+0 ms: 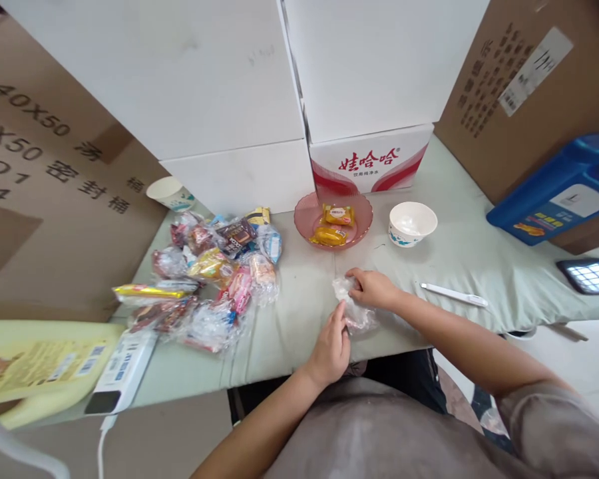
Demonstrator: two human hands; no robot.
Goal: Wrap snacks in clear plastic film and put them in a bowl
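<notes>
Both hands are at a crinkled clear plastic packet (358, 313) lying near the table's front edge. My right hand (377, 291) pinches its upper part from the right. On its lower left side, my left hand (329, 346) has its fingers closed together on the plastic. What is inside the packet, if anything, is hard to make out. Just beyond stands a pink transparent bowl (302, 229) with two yellow-wrapped snacks (338, 215) in it. A white paper cup (412, 226) is to the right of the bowl.
Assorted wrapped snacks (214, 266) are heaped at left, before another paper cup (170, 194). A white pen-like cutter (454, 294), a blue bottle (554, 193) and a phone (592, 275) lie right. White boxes (369, 163) line the back; a yellow bottle (40, 362) lies front left.
</notes>
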